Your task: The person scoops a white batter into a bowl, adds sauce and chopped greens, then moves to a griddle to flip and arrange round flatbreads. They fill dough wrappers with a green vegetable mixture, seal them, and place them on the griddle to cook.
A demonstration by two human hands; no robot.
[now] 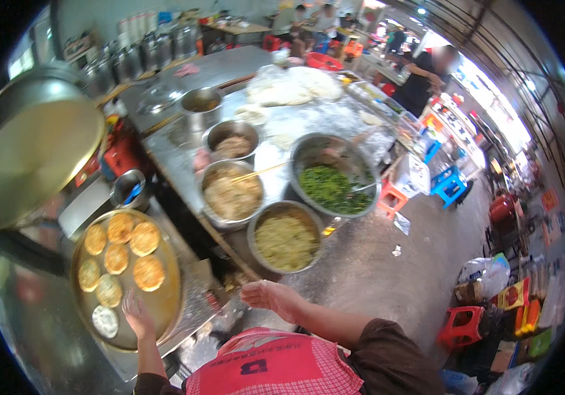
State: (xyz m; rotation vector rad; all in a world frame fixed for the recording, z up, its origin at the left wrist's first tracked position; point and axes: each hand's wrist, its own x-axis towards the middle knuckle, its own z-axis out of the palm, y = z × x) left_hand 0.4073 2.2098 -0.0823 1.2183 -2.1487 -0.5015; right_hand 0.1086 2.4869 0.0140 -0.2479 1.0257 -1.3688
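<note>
My left hand [138, 314] is over the near right part of a round griddle pan [164, 316], fingers extended, beside a pale flatbread [105, 321]. Whether it touches the pan I cannot tell. Several browned flatbreads [148, 272] lie in the pan beyond it. My right hand [275, 299] is held in front of my red apron, empty, its fingers together and outstretched. Beyond it stand a metal bowl of shredded pale filling [286, 242], a bowl with chopsticks [230, 191] and a large bowl of chopped greens [334, 190]. White dough [292, 86] rests on the floured metal table [312, 116].
A large round metal lid [38, 158] stands raised at the left. A metal pot with a blue-handled item [128, 190] is behind the pan. Blue stool [448, 186] and red stools [462, 326] stand on the floor at right. A person in dark clothes [418, 81] is beyond the table.
</note>
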